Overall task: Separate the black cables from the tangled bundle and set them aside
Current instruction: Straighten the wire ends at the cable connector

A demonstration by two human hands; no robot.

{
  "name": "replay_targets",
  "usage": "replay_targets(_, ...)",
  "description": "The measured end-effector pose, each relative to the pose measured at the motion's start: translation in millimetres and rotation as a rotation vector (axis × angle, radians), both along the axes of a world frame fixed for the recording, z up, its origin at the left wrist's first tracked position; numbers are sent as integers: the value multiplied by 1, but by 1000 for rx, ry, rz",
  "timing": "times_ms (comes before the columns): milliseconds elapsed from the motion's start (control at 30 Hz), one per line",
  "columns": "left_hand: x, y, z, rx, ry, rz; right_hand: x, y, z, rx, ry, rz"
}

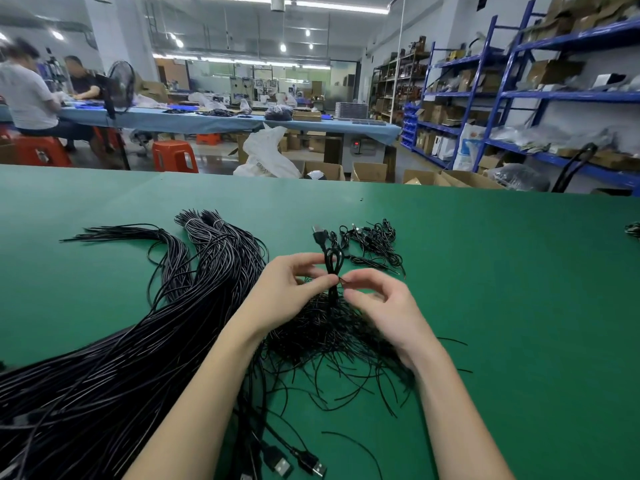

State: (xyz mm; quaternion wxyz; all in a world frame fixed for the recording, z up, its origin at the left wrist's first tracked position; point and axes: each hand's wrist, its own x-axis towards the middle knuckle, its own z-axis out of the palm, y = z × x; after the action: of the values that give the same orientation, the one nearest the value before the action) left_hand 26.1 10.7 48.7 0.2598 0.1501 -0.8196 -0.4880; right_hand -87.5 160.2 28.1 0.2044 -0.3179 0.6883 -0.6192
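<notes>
A big bundle of long black cables (pixel 114 358) sprawls over the left half of the green table (pixel 502 289). My left hand (pixel 287 289) pinches a folded black cable (pixel 333 261) and holds it upright over a heap of thin black wire ties (pixel 332 334). My right hand (pixel 377 299) pinches a thin tie right beside the fold. The cable's USB plug (pixel 318 232) points away from me. Behind it lies a small pile of separated, tied cables (pixel 375 244).
Loose USB plugs (pixel 301 465) lie near the table's front edge between my forearms. A bit of black cable (pixel 633 230) shows at the far right edge. Beyond the table are cardboard boxes, blue shelving (pixel 519 98), red stools and seated people at a blue table.
</notes>
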Motion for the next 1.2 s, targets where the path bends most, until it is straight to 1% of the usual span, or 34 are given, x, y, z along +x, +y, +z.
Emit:
replay_targets(100,-2,-1,0,116,39,-5,2,-2,-1,-51,401,-106)
replay_targets(167,0,-3,1,210,74,-24,1,-3,-2,-49,600,-160)
replay_targets(233,1,-5,1,270,52,-40,3,-1,-2,-43,648,-185)
replay_targets(300,1,-3,1,301,-12,-76,4,-2,-2,-69,625,-213)
replay_targets(333,1,-3,0,326,-15,-95,4,-4,-2,-81,582,-219)
replay_targets(367,1,-2,-1,352,15,-113,3,-6,-1,-96,477,-197)
replay_targets(400,1,0,-1,352,63,-130,3,-7,1,-118,281,-141)
replay_targets(433,2,1,-1,305,112,-146,1,-6,3,-142,-4,-63)
replay_targets(467,2,2,0,200,143,-151,1,-5,6,-159,-362,38)
replay_targets(500,2,2,1,52,158,-146,1,-2,7,-183,-716,130)
replay_targets(533,1,1,1,-108,160,-127,2,0,6,-224,-980,191)
replay_targets(567,1,-1,1,-218,154,-105,5,1,3,-247,-1109,217)
replay_targets(600,0,-2,1,-253,149,-91,6,1,1,-245,-1127,226)
replay_targets(633,-1,-2,0,-222,141,-80,7,-1,0,-214,-1017,200)
replay_targets(667,-1,-2,-1,-130,129,-61,7,-3,1,-156,-797,131)
replay_targets(733,-3,1,-3,138,106,9,7,-8,2,-58,-204,-121)
replay_targets(767,-4,3,-4,260,91,34,6,-9,2,-46,64,-225)
replay_targets(800,-4,4,-4,360,70,39,7,-9,3,-60,280,-275)
replay_targets(833,-5,5,-3,438,49,25,8,-9,3,-74,449,-298)
replay_targets(867,-5,5,-1,499,34,-2,10,-9,3,-77,553,-308)
replay_targets(900,-5,5,0,543,25,-33,10,-8,3,-81,604,-312)
replay_targets(1000,-2,6,1,606,12,-103,10,-6,5,-71,645,-301)
replay_targets(1033,-2,6,1,605,21,-109,10,-6,5,-63,622,-278)
replay_targets(1067,-1,7,1,584,36,-109,10,-6,6,-57,549,-244)
replay_targets(1100,0,7,1,539,58,-103,9,-7,7,-59,419,-198)
replay_targets(1133,0,5,1,471,81,-93,9,-7,10,-61,236,-142)
replay_targets(1167,1,4,1,393,101,-88,8,-5,13,-62,12,-84)
replay_targets(1200,2,3,2,323,113,-92,6,-2,16,-74,-252,-4)
